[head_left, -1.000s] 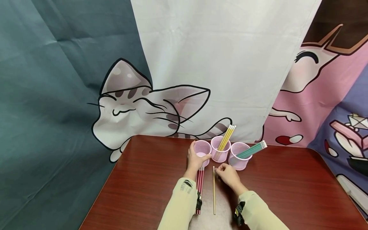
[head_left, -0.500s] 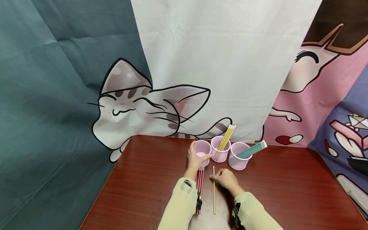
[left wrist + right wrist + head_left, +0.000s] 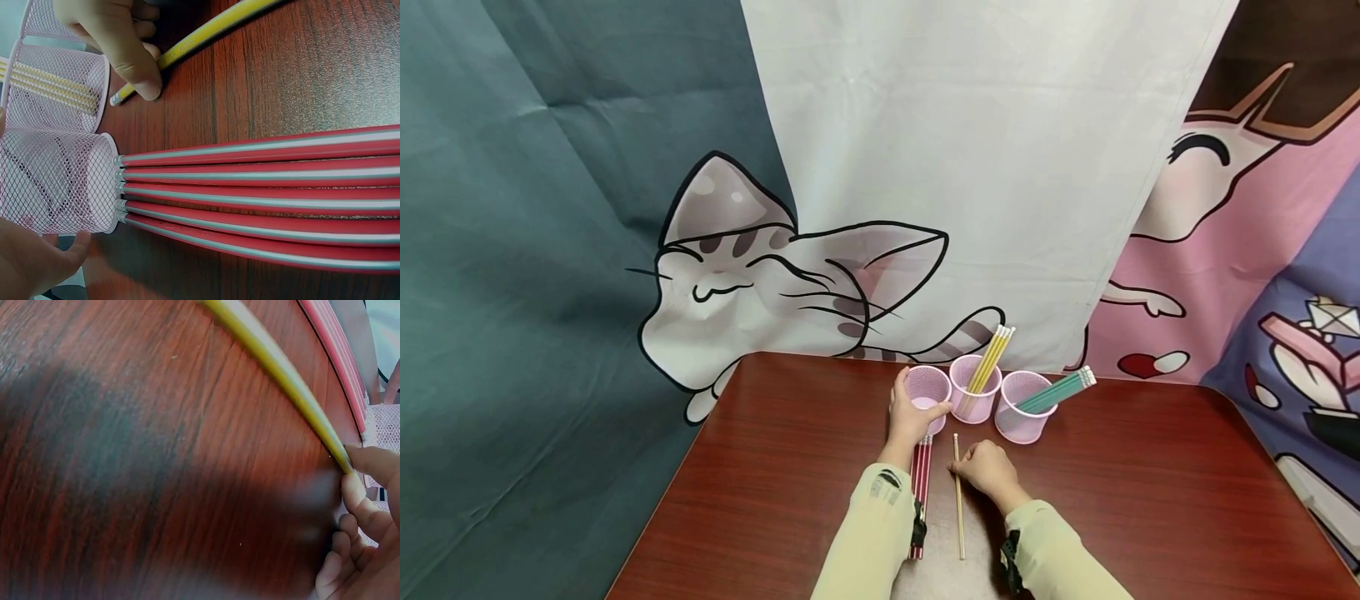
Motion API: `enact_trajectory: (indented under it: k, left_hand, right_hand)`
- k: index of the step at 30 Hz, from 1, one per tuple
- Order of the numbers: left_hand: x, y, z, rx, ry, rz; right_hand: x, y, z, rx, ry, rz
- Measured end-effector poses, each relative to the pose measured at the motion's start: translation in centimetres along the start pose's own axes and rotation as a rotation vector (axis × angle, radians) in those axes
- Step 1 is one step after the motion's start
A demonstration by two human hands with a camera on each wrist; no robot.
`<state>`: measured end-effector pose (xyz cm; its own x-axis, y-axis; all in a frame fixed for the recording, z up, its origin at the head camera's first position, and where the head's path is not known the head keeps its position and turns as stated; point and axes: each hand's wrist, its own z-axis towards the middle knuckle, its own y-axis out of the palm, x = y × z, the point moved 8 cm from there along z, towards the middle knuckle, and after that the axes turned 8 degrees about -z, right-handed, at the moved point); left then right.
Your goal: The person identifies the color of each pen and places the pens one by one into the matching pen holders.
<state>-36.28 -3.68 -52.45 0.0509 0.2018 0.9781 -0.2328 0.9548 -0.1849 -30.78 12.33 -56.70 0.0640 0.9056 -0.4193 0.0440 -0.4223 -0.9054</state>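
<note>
My left hand point(image 3: 908, 421) grips a pink mesh pencil cup point(image 3: 928, 383) that has nothing in it, thumb at the near right of the rim and fingers along the left side. With thumb and index finger, my right hand point(image 3: 991, 468) pinches a yellow pencil point(image 3: 960, 517) near its eraser end; the right wrist view shows the yellow pencil point(image 3: 275, 365) reaching away across the tabletop. Several red-and-silver striped pencils point(image 3: 250, 172) lie side by side, their eraser ends right at the cup's base. In the head view, my left forearm partly hides the red pencils point(image 3: 922, 467).
A second pink mesh cup point(image 3: 990, 403) holding yellow pencils point(image 3: 988, 364) stands right of the gripped one. Beside it, a third cup point(image 3: 1022, 428) has green pencils point(image 3: 1054, 394) leaning right. The brown wooden table point(image 3: 775, 483) ends at a printed cloth backdrop point(image 3: 985, 167).
My right hand has moved left and slightly nearer, from beside the yellow pencil to pinching it. The pencil has turned slightly. My left hand and the cups have stayed put.
</note>
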Motion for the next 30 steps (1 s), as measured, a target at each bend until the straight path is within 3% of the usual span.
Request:
enact_trajectory:
  k: [15,22,30]
  left_hand:
    - [0.18,-0.08,-0.12,0.003,0.019,0.002]
    - [-0.16,-0.05,0.0,0.003,0.015,0.0]
    - [0.01,-0.04,0.02,0.001,0.013,-0.011]
  right_hand:
    - [0.0,-0.2,-0.27,0.007,0.043,0.023]
    - [0.26,-0.12,-0.38,-0.018,0.038,0.163]
    - [0.5,-0.91,-0.08,0.017,0.024,0.318]
